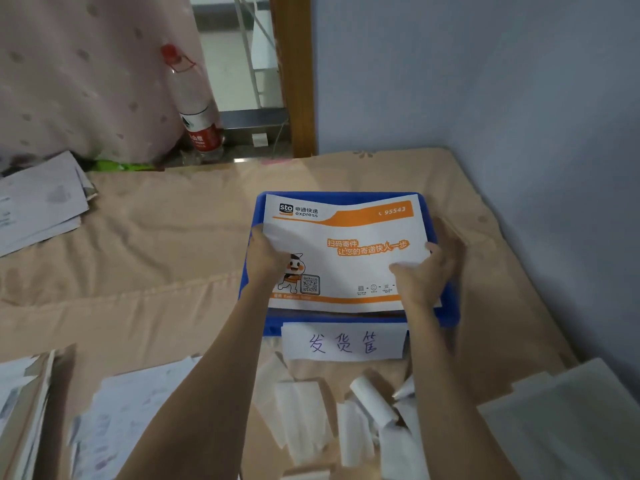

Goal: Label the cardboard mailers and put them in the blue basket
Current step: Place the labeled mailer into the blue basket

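While both hands grip it, left hand [266, 258] and right hand [427, 275] at opposite side edges, cardboard mailer [346, 251] sits over blue basket [446, 306] near bed's far right corner.

A bedroom at home, used as a small packing spot: the work surface is a bed [173, 237] covered in a peach sheet, pushed into a corner of pale blue walls [485, 81]. A pink dotted curtain [86, 74] hangs beside a wood-framed window [294, 81], with a plastic bottle [197, 109] on the sill.
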Available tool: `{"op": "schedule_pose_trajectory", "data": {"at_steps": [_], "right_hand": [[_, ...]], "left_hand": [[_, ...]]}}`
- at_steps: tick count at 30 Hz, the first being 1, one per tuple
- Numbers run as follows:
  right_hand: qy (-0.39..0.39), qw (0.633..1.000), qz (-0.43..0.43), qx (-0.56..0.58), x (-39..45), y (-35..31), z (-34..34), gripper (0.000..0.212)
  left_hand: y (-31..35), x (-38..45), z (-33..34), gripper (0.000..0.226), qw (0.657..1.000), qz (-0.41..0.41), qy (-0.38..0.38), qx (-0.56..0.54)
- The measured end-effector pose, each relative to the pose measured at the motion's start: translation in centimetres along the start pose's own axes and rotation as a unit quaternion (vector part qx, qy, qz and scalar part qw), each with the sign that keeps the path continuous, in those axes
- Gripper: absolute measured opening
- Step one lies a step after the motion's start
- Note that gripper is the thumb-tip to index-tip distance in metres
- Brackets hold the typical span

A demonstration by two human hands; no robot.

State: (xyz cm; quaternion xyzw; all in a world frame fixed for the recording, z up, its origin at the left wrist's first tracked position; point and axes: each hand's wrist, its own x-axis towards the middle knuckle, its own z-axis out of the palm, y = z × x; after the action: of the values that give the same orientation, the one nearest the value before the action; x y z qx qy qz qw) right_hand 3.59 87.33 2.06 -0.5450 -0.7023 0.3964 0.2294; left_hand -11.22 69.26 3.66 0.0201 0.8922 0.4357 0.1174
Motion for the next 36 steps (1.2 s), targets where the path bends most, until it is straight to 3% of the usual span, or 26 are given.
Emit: {"op": "schedule_pose_trajectory", "data": {"at_steps": [4,12,16,23,26,30,36], "right_hand": [[-0.011,0.998,0.004,-0.057,1.1,1.0,1.7,0.057],[-0.056,0.988,0.047,-0.138,1.7,2.7,3.6,0.063],[-0.066,0.975,0.043,-0.206,1.5,3.2,4.0,0.069],[-0.156,0.944,0.046,-0.288,1.0,3.0,3.6,0.079],[-0.157,0.95,0.03,-0.269,0.6,2.5,3.2,0.075],[-0.137,0.986,0.003,-0.097,-0.5,1.0,2.1,0.049],[-0.157,0.987,0.014,0.043,-4.6,-2.2,0.1,0.04]], "left_hand": [[-1.1,1.3,1.5,0.057,0.999,-0.005,-0.014,0.037],[-2.9,2.1,3.9,0.071,0.988,0.0,-0.031,0.153],[-3.3,1.8,4.6,0.064,0.975,0.023,-0.027,0.221],[-3.9,0.8,4.9,0.04,0.941,0.06,-0.047,0.331],[-3.4,0.4,4.4,0.045,0.953,0.046,-0.065,0.291],[-1.9,-0.5,2.8,0.047,0.991,0.005,-0.078,0.112],[0.2,-4.4,-1.3,0.038,0.999,0.021,-0.045,-0.023]]}}
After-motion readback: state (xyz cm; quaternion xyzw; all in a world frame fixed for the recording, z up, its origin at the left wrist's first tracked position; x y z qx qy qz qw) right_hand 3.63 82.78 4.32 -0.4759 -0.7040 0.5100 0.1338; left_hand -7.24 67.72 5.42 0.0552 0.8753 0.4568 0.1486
